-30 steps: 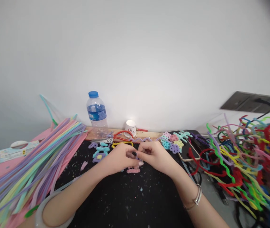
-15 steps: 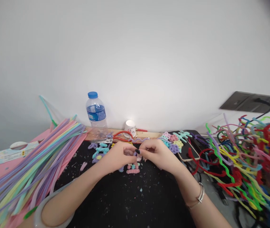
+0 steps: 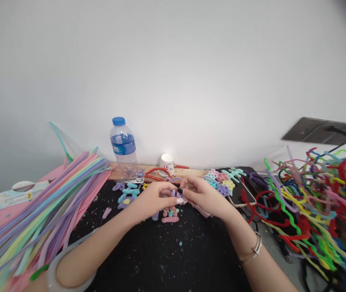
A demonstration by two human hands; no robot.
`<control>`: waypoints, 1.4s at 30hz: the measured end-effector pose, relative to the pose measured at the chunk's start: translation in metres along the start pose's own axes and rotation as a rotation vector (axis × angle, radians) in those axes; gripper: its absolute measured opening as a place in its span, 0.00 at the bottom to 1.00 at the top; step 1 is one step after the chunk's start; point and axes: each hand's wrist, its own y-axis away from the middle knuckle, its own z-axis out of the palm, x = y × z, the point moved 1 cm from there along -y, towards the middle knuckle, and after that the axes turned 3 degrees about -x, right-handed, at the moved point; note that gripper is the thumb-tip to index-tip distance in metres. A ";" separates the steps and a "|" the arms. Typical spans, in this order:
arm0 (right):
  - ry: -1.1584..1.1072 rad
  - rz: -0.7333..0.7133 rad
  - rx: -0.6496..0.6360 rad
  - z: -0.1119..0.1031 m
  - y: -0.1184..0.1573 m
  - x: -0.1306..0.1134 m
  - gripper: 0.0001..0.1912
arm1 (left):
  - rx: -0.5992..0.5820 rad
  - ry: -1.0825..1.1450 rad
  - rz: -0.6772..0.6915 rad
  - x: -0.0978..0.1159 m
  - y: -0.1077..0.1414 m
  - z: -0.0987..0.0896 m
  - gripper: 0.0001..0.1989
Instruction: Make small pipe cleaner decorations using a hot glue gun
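A purple fuzzy stem is pinched by left hand and right hand; probably light, pliable, best held at its ends.

Left grip and right grip pinch a purple fuzzy strip; a capped bottle stands beyond.

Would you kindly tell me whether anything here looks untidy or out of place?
Yes: the tangled heap of multicoloured fuzzy stems at right looks messy, unlike the straight pastel fuzzy stems at left; small pale scraps litter the black work surface.
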 end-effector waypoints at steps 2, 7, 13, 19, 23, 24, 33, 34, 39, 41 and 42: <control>0.001 -0.001 -0.016 0.000 0.000 0.001 0.07 | 0.051 -0.013 -0.007 0.000 -0.001 -0.003 0.12; -0.082 0.035 -0.078 0.003 -0.001 0.005 0.06 | 0.138 -0.125 0.047 -0.001 -0.002 -0.010 0.11; -0.193 0.098 -0.017 0.000 -0.003 0.005 0.04 | 0.020 -0.018 0.013 -0.002 0.000 -0.012 0.13; -0.184 0.153 0.071 0.001 -0.005 0.012 0.05 | -0.130 -0.015 -0.075 0.003 0.005 -0.025 0.14; -0.184 0.179 0.077 0.006 -0.008 0.019 0.06 | -0.227 -0.088 -0.144 0.004 0.009 -0.035 0.16; -0.187 0.181 0.077 0.008 -0.008 0.021 0.06 | -0.252 -0.107 -0.154 0.003 0.010 -0.038 0.17; -0.252 0.196 0.069 0.018 -0.013 0.027 0.08 | -0.363 -0.288 -0.287 -0.002 0.017 -0.062 0.11; -0.260 0.195 0.072 0.019 -0.013 0.027 0.08 | -0.366 -0.303 -0.285 -0.002 0.018 -0.064 0.11; -0.295 0.187 0.107 0.018 -0.013 0.029 0.08 | -0.292 -0.334 -0.266 0.000 0.020 -0.070 0.11; -0.309 0.177 0.132 0.017 -0.013 0.029 0.07 | -0.275 -0.350 -0.270 0.001 0.020 -0.071 0.11; -0.317 0.170 0.146 0.017 -0.014 0.029 0.06 | -0.276 -0.358 -0.269 0.001 0.021 -0.071 0.11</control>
